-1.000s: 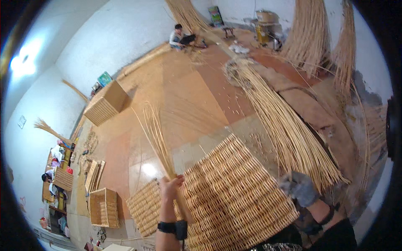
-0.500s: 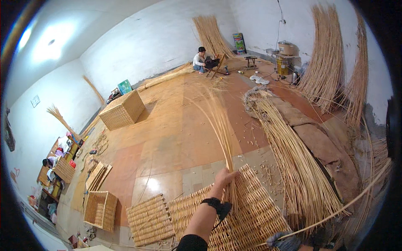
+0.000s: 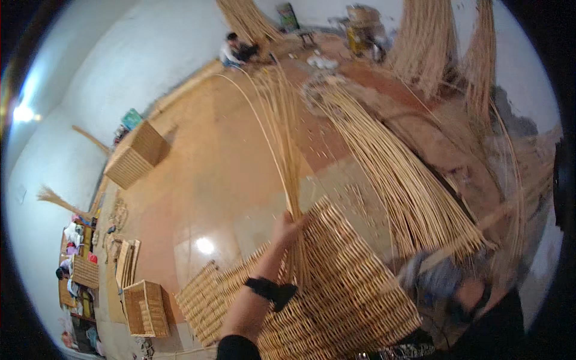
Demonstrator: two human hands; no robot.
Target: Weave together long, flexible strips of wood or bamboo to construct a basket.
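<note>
My left hand (image 3: 288, 228) is closed around a bundle of thin wicker rods (image 3: 287, 156). Their long ends fan out ahead, while the short ends hang over a woven wicker panel (image 3: 360, 288) below. Over at the lower right, my right hand (image 3: 435, 279) wears a grey glove and is smeared by motion. A long wicker rod (image 3: 480, 234), also blurred, runs from it toward the upper right. This hand appears closed on that rod, beside the panel's right edge. A thick heap of wicker rods (image 3: 402, 174) lies on the floor close by.
A smaller woven panel (image 3: 201, 300) and an open wicker box (image 3: 144, 309) lie to the left. Farther off stands a big wicker box (image 3: 137, 155). Brown sacking (image 3: 456, 162) borders the rod heap. One person (image 3: 233, 51) crouches at the back; another (image 3: 66, 273) is at far left.
The view has turned right and down. My right hand has come up from the bottom edge to beside the panel, with the long rod. My left hand keeps its grip on the bundle.
</note>
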